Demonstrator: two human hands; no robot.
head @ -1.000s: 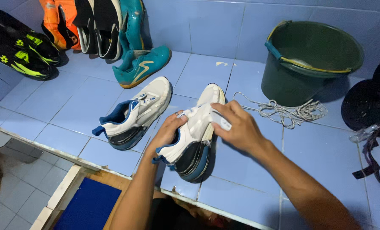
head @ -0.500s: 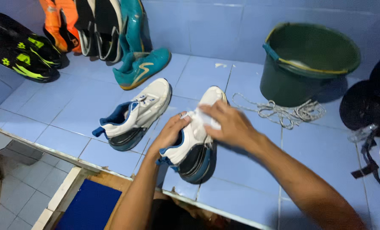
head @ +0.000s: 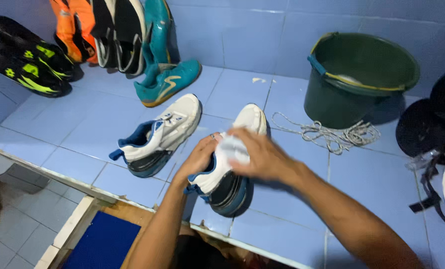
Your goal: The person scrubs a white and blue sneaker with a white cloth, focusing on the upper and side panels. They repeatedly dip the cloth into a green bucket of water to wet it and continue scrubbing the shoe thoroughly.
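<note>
L hand [head: 198, 158] fingers curl round the heel of the white-and-blue sneaker [head: 231, 169] near the counter's [head: 68, 129] front edge, steadying it, while R hand [head: 262, 157] presses closed on a white cloth [head: 231, 147] (its mate [head: 157, 137] sits alongside).

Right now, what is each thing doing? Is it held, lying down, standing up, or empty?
Left hand: steadying the held shoe's side.
Right hand: pressing a white cloth onto that shoe.
Held shoe: white and blue, upright on the tiles, gripped.
Second white shoe: upright, untouched, beside it.
Teal shoe: lying flat, untouched.
Green bucket: upright; contents unclear.
Rope: loose heap by the bucket.
Black and yellow shoes: resting by the wall.
</note>
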